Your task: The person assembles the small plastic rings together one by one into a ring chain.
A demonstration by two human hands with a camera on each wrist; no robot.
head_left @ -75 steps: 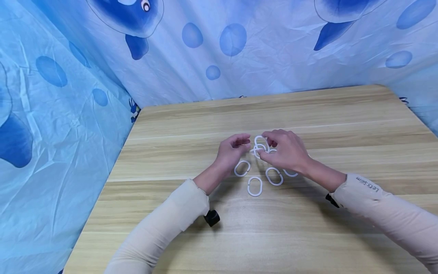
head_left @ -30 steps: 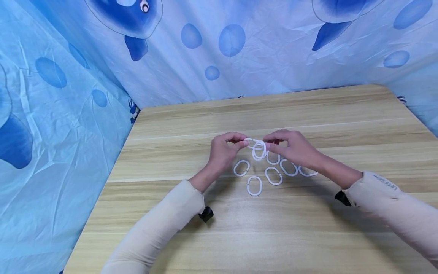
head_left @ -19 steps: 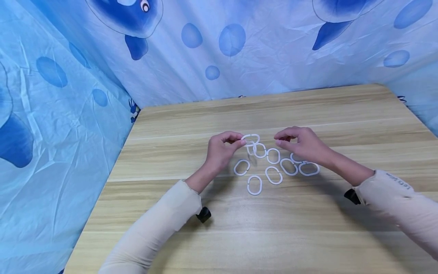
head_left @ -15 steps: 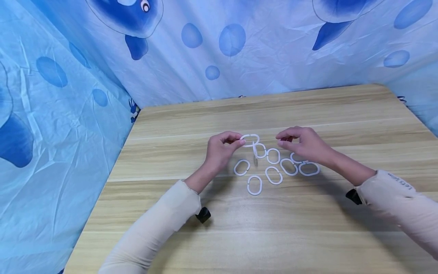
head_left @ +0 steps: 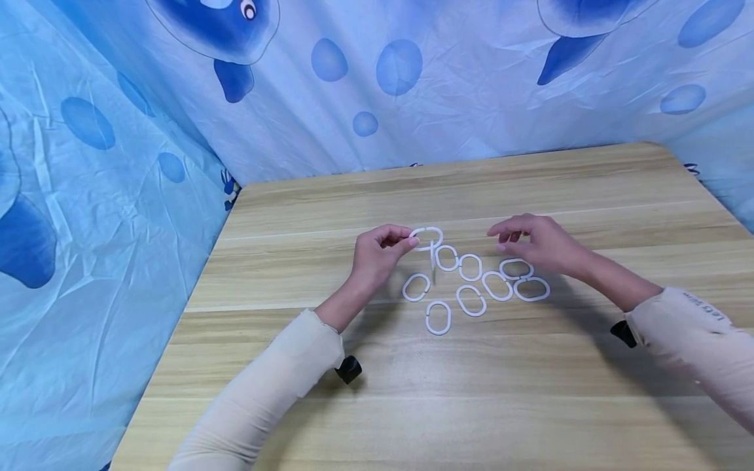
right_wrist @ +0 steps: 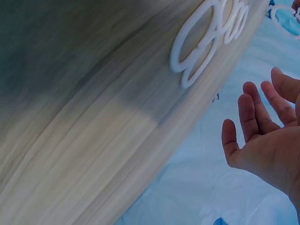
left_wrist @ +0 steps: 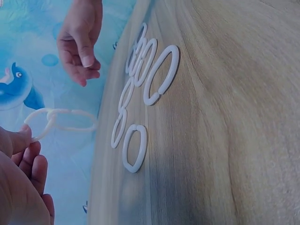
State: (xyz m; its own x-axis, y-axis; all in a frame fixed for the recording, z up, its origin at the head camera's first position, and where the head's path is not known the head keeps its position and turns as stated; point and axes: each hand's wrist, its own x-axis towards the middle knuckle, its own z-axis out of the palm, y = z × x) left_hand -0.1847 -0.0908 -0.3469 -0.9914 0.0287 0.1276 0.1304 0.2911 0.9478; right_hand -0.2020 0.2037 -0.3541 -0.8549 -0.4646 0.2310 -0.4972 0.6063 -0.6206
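Note:
Between the thumb and fingers of my left hand [head_left: 376,256] is a white shower curtain ring [head_left: 436,229], pinched at its left end above the table. A second white ring [left_wrist: 77,129] is linked through it; in the head view it hangs edge-on as a thin line. My right hand [head_left: 535,243] hovers to the right over the rings, fingers loosely bent, thumb apart, holding nothing. In the right wrist view its palm and spread fingers [right_wrist: 253,112] show bare. Below the hands, several loose oval rings, each with a small gap, lie flat, the nearest ring [head_left: 438,333] toward me.
The loose rings form a loose cluster on the wood-grain table [head_left: 471,405]. At the right of it, two rings touch or overlap, including the rightmost ring [head_left: 532,301]. A blue curtain [head_left: 283,124] with whales and bubbles hangs behind and left of the table.
The linked rings came up in both hands; the right hand has let go and drawn away to the right. The left hand has shifted slightly left, and the lower ring has swung edge-on.

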